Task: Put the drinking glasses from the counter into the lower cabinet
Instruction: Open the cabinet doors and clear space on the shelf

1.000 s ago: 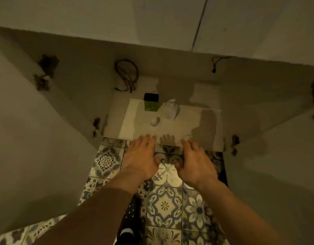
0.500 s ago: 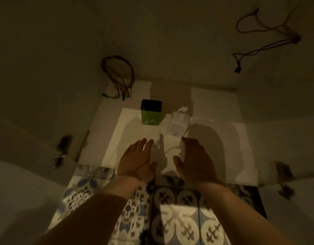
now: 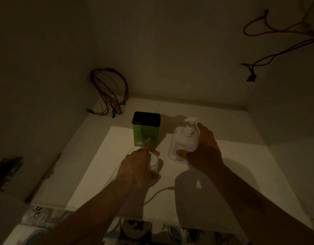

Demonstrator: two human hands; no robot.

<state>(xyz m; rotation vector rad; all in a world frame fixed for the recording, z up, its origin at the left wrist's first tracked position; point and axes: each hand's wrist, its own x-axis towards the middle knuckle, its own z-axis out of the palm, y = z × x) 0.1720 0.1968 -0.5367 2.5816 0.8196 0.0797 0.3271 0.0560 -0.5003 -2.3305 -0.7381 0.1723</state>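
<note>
Left hand (image 3: 137,167): fingers curled round a small clear drinking glass (image 3: 153,162), thumb up at the rim, glass mostly hidden behind the hand and blurred; can't tell if its base touches the shelf. Right hand (image 3: 203,151): thumb low on the front, fingers wrapped round the far side of a white plastic pump bottle (image 3: 183,141), clamped on it; bottle tilts slightly, nozzle toward 12 o'clock. Glass sits at 8 o'clock of the bottle, near but apart. Green square tin with a black lid (image 3: 146,129) stands upright at 12 o'clock of the left hand, just beside the glass, and at 9 o'clock of the bottle. All of it over the pale floor panel of the lower cabinet (image 3: 99,156), dimly lit. Bundle of coloured looped wires (image 3: 109,93) in the back corner at 10 o'clock of the tin. Red and dark cables (image 3: 276,38) hang at 1 o'clock, upper right. Patterned floor tiles (image 3: 138,227) at 6 o'clock, under the forearms.
</note>
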